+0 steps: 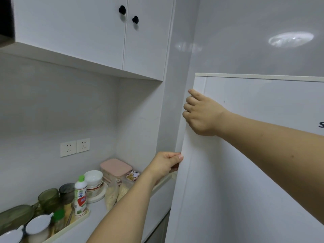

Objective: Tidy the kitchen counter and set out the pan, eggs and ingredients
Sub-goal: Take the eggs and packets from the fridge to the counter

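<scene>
I see both hands on the left edge of the white refrigerator door [263, 155]. The right hand [201, 113] sits high on that edge, near the door's top corner, fingers curled around it so the fingertips are hidden. The left hand [166, 163] grips the same edge lower down, thumb pressed on the front face and fingers wrapped behind. I cannot tell whether the door is shut or slightly ajar. Left of the door, a narrow strip of wall separates it from the counter [98, 218], which lies below and left of the left forearm. On the counter stand a pink-lidded container [115, 166], stacked white bowls [93, 178], a squeeze bottle [80, 195] with a green cap and a red-and-green label whose text is too blurred to read, and green glasses [49, 199] in a tray [70, 227]. A dark letter "S" [321, 124] shows at the door's right margin.
</scene>
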`<action>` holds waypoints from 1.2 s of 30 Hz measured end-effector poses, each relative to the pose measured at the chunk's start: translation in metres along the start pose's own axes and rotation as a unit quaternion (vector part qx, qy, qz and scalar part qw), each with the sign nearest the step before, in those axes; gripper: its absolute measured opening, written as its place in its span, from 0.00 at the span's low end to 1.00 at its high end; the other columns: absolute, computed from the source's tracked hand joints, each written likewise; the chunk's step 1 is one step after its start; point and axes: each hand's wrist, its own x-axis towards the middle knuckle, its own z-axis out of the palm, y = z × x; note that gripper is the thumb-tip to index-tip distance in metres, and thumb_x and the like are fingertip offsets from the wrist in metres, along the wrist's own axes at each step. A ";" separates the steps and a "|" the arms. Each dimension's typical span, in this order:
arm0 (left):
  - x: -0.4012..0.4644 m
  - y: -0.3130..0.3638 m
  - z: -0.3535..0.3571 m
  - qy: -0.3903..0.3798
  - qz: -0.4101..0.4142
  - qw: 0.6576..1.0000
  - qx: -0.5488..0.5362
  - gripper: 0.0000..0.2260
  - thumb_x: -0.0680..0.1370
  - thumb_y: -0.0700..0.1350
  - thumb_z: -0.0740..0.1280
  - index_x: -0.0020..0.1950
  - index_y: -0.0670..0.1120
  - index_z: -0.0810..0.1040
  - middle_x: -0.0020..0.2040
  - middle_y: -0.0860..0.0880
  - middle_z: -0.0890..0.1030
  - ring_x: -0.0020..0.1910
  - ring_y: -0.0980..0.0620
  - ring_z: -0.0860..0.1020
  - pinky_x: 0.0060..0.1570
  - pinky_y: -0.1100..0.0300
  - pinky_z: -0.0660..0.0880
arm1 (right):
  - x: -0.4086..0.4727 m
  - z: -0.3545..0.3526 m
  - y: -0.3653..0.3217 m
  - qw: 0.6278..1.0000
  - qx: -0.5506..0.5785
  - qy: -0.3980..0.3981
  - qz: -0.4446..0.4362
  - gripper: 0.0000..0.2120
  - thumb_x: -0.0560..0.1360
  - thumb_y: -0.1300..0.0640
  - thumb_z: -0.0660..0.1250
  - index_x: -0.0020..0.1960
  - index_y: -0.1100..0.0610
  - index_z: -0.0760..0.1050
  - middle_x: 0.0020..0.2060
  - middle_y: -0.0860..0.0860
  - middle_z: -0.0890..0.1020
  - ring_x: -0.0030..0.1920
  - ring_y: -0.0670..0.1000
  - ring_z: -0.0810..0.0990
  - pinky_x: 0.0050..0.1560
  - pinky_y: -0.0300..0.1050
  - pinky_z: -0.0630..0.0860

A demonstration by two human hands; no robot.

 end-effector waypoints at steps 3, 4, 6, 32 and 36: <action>-0.014 0.000 0.000 0.017 0.002 1.000 -0.007 0.09 0.80 0.41 0.64 0.57 0.41 0.81 0.47 0.49 0.85 0.45 0.57 0.83 0.44 0.67 0.77 | -0.002 -0.007 -0.002 1.000 -0.014 0.015 -0.009 0.13 0.71 0.61 0.58 0.31 0.61 0.75 0.27 0.55 0.73 0.37 0.59 0.74 0.67 0.60 0.68; -0.019 0.000 0.000 0.023 0.004 1.000 -0.009 0.09 0.80 0.40 0.64 0.56 0.41 0.81 0.46 0.49 0.85 0.44 0.58 0.83 0.44 0.67 0.77 | -0.002 -0.011 -0.003 1.000 -0.013 0.020 -0.009 0.12 0.72 0.60 0.58 0.32 0.61 0.76 0.28 0.55 0.74 0.38 0.60 0.75 0.68 0.59 0.66; -0.033 0.004 0.002 0.032 0.009 0.999 -0.009 0.09 0.80 0.40 0.64 0.57 0.41 0.81 0.45 0.49 0.85 0.43 0.58 0.83 0.44 0.68 0.78 | -0.005 -0.020 -0.006 0.999 -0.009 0.037 -0.005 0.12 0.73 0.59 0.58 0.34 0.60 0.76 0.30 0.55 0.75 0.41 0.60 0.76 0.69 0.58 0.65; -0.348 0.058 0.067 0.165 0.079 0.971 0.156 0.09 0.80 0.42 0.65 0.52 0.40 0.83 0.49 0.37 0.83 0.46 0.49 0.78 0.55 0.51 0.77 | -0.062 -0.300 -0.053 0.989 0.087 0.119 0.032 0.18 0.75 0.61 0.51 0.44 0.64 0.80 0.44 0.60 0.81 0.61 0.64 0.76 0.73 0.56 0.56; -0.377 0.059 0.080 0.165 0.090 0.964 0.189 0.09 0.79 0.44 0.66 0.50 0.41 0.84 0.43 0.41 0.82 0.41 0.52 0.76 0.48 0.55 0.76 | -0.079 -0.333 -0.053 0.990 0.088 0.107 0.028 0.17 0.75 0.61 0.52 0.46 0.64 0.79 0.46 0.60 0.81 0.63 0.64 0.75 0.73 0.56 0.55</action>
